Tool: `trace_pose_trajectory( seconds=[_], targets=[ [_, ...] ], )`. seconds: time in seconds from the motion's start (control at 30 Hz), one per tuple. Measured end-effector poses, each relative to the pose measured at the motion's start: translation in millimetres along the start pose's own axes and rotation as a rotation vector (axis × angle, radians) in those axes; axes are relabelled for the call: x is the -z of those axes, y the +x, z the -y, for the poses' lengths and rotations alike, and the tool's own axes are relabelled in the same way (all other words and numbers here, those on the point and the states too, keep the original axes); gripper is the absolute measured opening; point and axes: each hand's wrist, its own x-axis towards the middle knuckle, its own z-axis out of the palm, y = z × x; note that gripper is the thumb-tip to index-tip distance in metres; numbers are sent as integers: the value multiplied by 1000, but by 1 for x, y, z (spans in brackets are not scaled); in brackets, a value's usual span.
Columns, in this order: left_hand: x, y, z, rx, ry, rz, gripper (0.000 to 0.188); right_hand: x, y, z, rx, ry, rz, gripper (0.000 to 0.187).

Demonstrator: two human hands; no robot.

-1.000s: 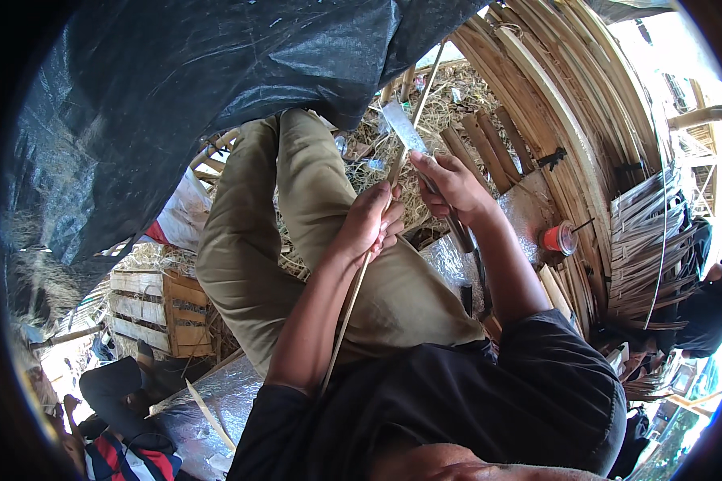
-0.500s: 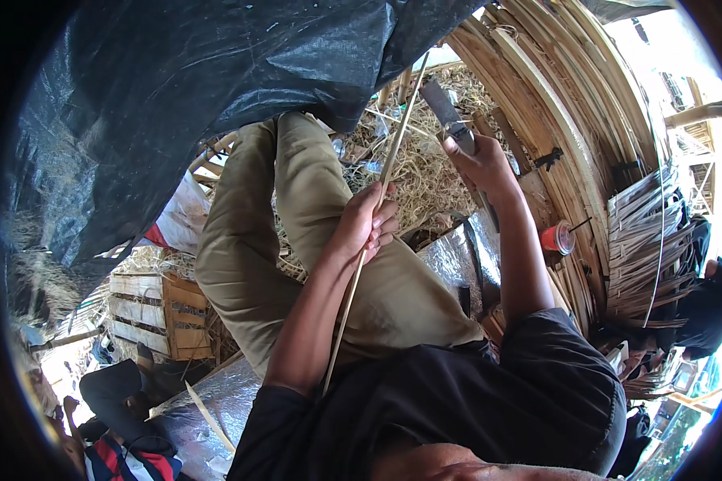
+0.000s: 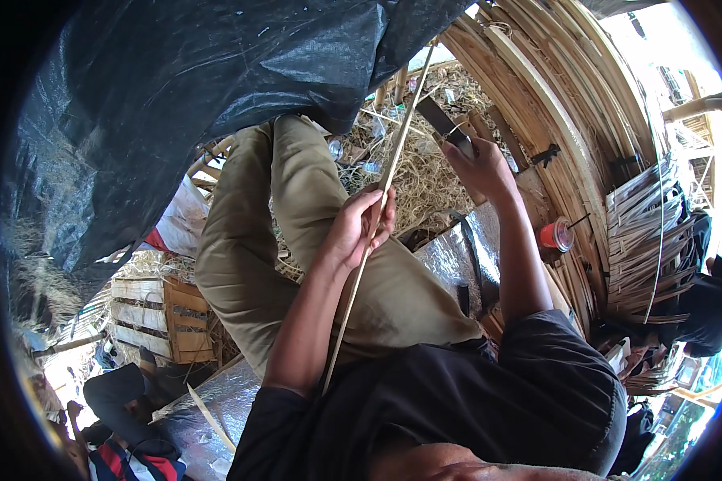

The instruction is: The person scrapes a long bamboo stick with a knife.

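Plainly, we count one long pale strip (image 3: 388, 172), one knife (image 3: 440, 120), one red cup (image 3: 554, 236) and one slatted crate (image 3: 162, 317). The strip slants over our lap (image 3: 413, 298), held in our left hand (image 3: 352, 231), whose fingers curl loosely about it. Our right hand (image 3: 483, 171) closes firmly round the knife's handle, its blade just right of the strip. Farther right of the strip is the cup, any print too small to read; well left of the strip sits the crate.
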Motion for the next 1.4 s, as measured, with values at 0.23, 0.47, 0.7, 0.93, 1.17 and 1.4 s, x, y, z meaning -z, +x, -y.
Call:
trace_pose_trajectory(
  seconds=[0.23,0.47,0.7,0.93,1.17,1.4],
  targets=[
    [2,1,-3,-33,-99,193,36,14,1,-10,57,-473,2,47],
    [1,7,-5,18,-217,76,30,21,1,-28,-38,-332,-8,42],
    [0,3,-8,-5,-116,243,33,12,5,-46,185,15,-284,40],
    [1,4,-4,12,-66,114,33,3,-8,-7,278,134,-111,32],
    [-6,-6,-6,77,166,190,26,-21,-1,16,-4,763,66,40],
    [-5,-4,-1,145,163,269,45,-29,-15,29,226,571,91,21]
  ],
)
